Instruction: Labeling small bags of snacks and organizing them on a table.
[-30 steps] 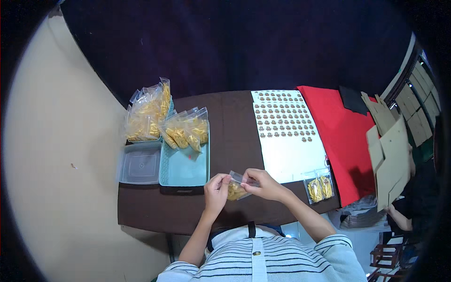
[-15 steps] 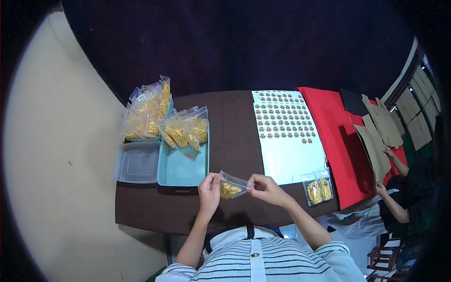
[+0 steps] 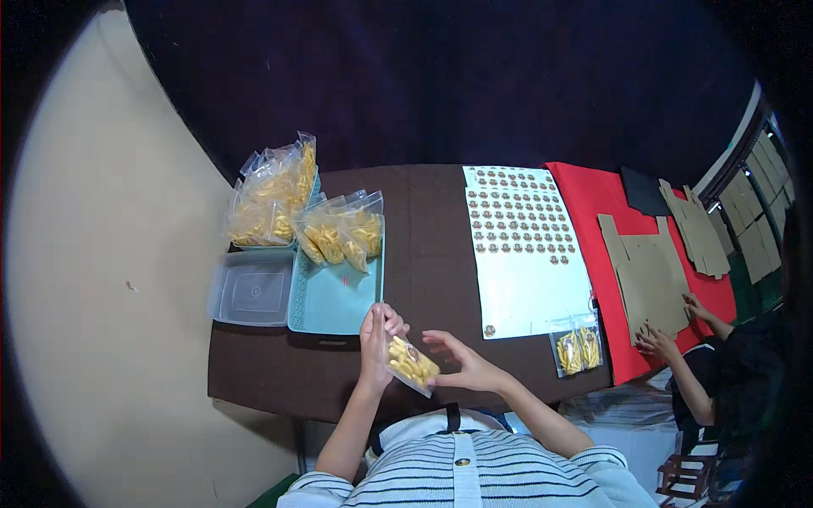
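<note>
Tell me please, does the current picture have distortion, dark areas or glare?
Head view: the brown table shows a bowed front edge, fisheye-like, and the picture corners go black; head view again: the back curtain is very dark, the piled bags have pale shine, and the label on the held bag is too small to read.

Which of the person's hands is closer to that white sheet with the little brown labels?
Right: the right hand is just off the near-left corner of the white sheet; the left hand is farther left, holding a clear bag.
</note>
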The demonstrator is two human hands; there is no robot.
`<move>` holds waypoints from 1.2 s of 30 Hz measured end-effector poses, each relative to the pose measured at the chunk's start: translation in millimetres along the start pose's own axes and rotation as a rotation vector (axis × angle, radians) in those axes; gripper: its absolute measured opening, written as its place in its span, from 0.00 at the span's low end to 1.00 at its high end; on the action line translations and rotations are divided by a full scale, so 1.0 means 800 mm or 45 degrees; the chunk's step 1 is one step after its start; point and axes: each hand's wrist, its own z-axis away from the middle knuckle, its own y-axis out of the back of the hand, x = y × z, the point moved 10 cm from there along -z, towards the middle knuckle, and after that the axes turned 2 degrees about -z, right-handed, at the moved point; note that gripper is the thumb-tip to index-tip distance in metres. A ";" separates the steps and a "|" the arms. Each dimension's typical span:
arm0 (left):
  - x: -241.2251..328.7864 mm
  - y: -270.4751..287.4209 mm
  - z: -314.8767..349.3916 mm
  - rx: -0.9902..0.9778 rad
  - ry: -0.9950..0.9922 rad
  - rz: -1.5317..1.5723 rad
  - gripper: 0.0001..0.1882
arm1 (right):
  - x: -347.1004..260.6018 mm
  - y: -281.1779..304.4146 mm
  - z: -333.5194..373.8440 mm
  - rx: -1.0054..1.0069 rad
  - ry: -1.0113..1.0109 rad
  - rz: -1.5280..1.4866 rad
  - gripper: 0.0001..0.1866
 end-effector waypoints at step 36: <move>-0.049 0.079 0.019 0.131 0.261 -0.965 0.14 | 0.225 0.198 0.270 1.396 -1.109 1.272 0.24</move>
